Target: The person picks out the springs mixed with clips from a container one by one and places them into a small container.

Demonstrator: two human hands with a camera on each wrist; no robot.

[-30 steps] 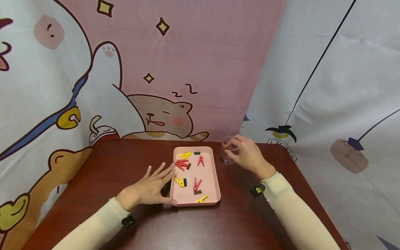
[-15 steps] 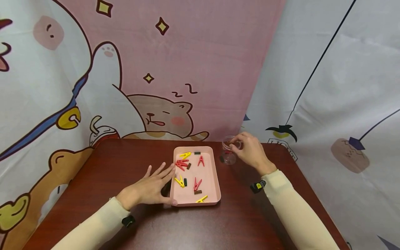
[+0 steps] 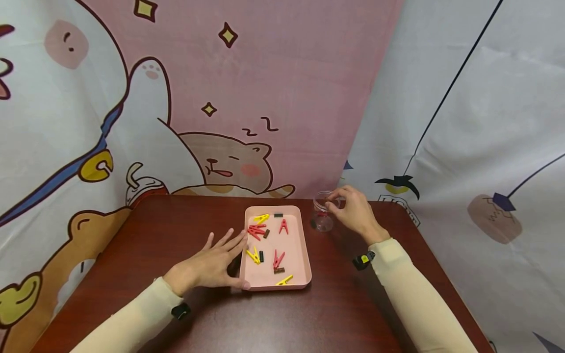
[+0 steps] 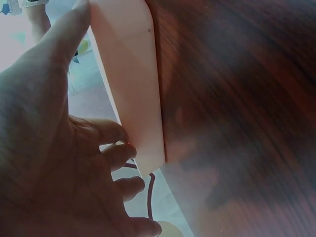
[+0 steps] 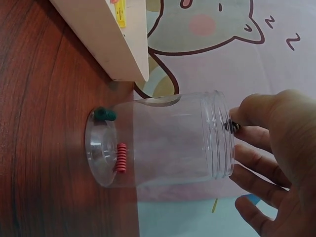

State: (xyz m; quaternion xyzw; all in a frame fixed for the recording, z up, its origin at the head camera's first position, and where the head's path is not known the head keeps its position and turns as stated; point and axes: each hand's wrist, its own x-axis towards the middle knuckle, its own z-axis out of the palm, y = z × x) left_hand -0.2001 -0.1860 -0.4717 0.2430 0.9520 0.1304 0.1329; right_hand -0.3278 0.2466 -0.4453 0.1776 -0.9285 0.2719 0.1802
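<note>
Clips (image 3: 283,224) lie in a tray (image 3: 296,245) left of the jar (image 5: 168,143).

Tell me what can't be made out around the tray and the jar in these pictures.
- Full shape of the small dark piece at the mouth of the jar: right wrist view, partly covered by the right hand.
- Inside of the tray: left wrist view, hidden behind its side wall.
- Rest of the yellow clip: right wrist view, cut off by the top edge.

Tray (image 3: 296,250) is showing pink, clips (image 3: 283,225) red and yellow.
Table (image 3: 282,323) is showing red-brown grain, sleeves (image 3: 419,291) cream; one spring (image 5: 121,158) is showing red, another spring (image 5: 104,114) green.
</note>
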